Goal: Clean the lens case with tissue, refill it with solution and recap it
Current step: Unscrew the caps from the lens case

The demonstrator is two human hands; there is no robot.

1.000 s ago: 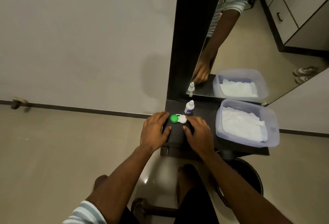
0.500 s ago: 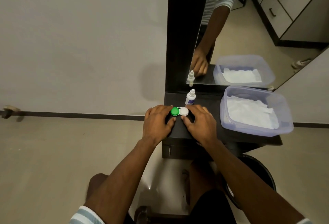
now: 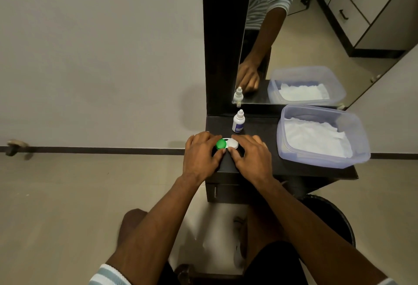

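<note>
**Both hands on the capped lens case at the counter's front left**

The small plastic lens case [image 3: 226, 144], two round screw caps side by side, one glossy green and one white, lies on the dark matte counter [image 3: 260, 164] near its front left corner. The left hand [image 3: 202, 156] curls thumb and fingers round the green cap; the right hand [image 3: 252, 156] does the same on the white cap, so each grip is clamped on the case. Just behind stands a small white plastic dropper bottle [image 3: 238, 121] with a tapered nozzle cap and a purple label whose writing is too small to read. To the right sits a translucent rectangular plastic tub [image 3: 359, 149] with rounded corners, holding crumpled white tissue [image 3: 314, 139]. A mirror [image 3: 294, 35] in a dark frame rises behind.

Against half a second ago, the hands and case sit much as they did.
</note>
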